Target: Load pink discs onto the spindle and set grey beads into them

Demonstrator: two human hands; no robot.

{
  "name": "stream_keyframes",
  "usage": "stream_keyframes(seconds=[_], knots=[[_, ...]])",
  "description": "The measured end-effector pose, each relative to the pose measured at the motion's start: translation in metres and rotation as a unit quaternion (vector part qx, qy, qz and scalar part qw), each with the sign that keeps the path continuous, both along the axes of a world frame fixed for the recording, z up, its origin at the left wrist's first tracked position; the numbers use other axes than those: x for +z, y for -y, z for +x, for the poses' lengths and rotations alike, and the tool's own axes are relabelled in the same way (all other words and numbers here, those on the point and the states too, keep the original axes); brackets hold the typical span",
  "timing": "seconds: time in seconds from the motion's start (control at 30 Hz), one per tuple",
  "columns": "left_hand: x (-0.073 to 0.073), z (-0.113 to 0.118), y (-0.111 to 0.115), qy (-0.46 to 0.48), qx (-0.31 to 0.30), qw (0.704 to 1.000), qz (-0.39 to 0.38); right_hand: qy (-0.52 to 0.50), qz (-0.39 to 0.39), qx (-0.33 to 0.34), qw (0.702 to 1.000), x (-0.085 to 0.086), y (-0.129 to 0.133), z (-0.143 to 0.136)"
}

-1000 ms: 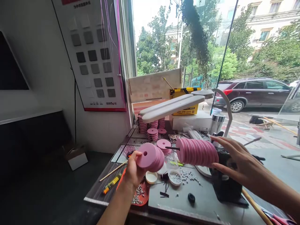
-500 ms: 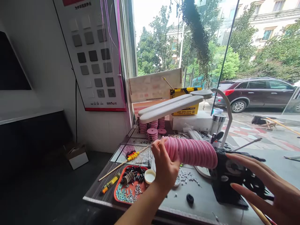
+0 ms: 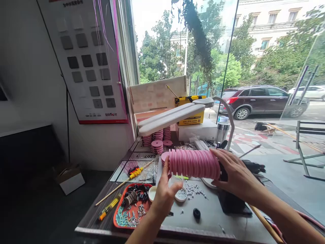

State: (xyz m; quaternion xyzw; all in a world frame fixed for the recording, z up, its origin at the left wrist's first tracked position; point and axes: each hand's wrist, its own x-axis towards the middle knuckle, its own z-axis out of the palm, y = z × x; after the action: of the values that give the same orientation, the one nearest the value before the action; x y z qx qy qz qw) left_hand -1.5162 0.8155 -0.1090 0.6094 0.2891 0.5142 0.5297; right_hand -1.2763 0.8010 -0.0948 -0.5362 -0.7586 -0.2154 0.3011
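We see a red tray (image 3: 119, 217) low on the table (full of small bits). Our left hand (image 3: 164, 195) cups one end of the pink discs (image 3: 194, 164), fingers curled. Our right hand (image 3: 235, 176) presses the other end, fingers spread wide.

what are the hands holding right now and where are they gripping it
Both hold a horizontal row of pink discs by its ends: the left hand at the left end, the right hand at the right.

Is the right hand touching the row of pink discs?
Touching. The head view shows the right hand cupped against the right end of the row of pink discs, while the left hand presses its left end.
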Motion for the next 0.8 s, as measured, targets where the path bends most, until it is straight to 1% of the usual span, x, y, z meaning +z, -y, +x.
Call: stream_keyframes(seconds=[0.07, 0.17, 0.3, 0.4, 0.47, 0.5, 0.57, 0.6, 0.63, 0.67, 0.7, 0.73, 0.77, 0.8], knots=[[0.002, 0.000, -0.001, -0.007, -0.002, 1.000, 0.003, -0.011, -0.011, 0.021, 1.000, 0.005, -0.008, -0.001], [0.005, 0.000, -0.004, -0.023, 0.001, 1.000, 0.019, -0.022, -0.018, 0.046, 0.999, 0.015, -0.009, -0.003], [0.006, 0.002, -0.008, -0.050, 0.003, 0.998, 0.036, -0.055, -0.021, 0.041, 0.997, 0.018, -0.007, -0.004], [0.005, 0.002, -0.008, -0.042, 0.001, 0.999, 0.028, -0.055, -0.031, 0.040, 0.997, 0.019, -0.007, -0.003], [0.005, 0.001, -0.007, -0.034, 0.006, 0.999, 0.022, -0.050, -0.034, 0.040, 0.997, 0.021, 0.004, -0.002], [0.005, 0.001, -0.007, -0.037, 0.029, 0.999, 0.017, -0.059, -0.029, 0.037, 0.997, 0.022, 0.014, -0.001], [0.006, 0.003, -0.008, -0.048, 0.076, 0.996, 0.005, -0.108, -0.021, 0.018, 0.994, 0.020, 0.046, 0.003], [0.007, 0.004, -0.009, -0.049, 0.075, 0.996, -0.003, -0.145, -0.019, -0.001, 0.989, 0.015, 0.065, 0.006], [0.008, 0.005, -0.010, -0.043, 0.052, 0.998, -0.013, -0.190, -0.022, -0.028, 0.981, 0.006, 0.087, 0.010], [0.010, 0.006, -0.012, -0.034, 0.016, 0.999, -0.024, -0.234, -0.029, -0.062, 0.970, -0.006, 0.108, 0.016], [0.013, 0.005, -0.014, -0.029, -0.023, 0.999, -0.032, -0.269, -0.038, -0.096, 0.958, -0.022, 0.129, 0.022], [0.015, 0.003, -0.015, -0.032, -0.043, 0.998, -0.040, -0.307, -0.045, -0.129, 0.942, -0.043, 0.149, 0.028], [0.018, 0.000, -0.014, -0.046, -0.037, 0.997, -0.045, -0.350, -0.078, -0.161, 0.919, -0.067, 0.167, 0.035], [0.020, -0.006, -0.012, -0.072, -0.012, 0.996, -0.045, -0.398, -0.100, -0.190, 0.892, -0.095, 0.184, 0.043]])
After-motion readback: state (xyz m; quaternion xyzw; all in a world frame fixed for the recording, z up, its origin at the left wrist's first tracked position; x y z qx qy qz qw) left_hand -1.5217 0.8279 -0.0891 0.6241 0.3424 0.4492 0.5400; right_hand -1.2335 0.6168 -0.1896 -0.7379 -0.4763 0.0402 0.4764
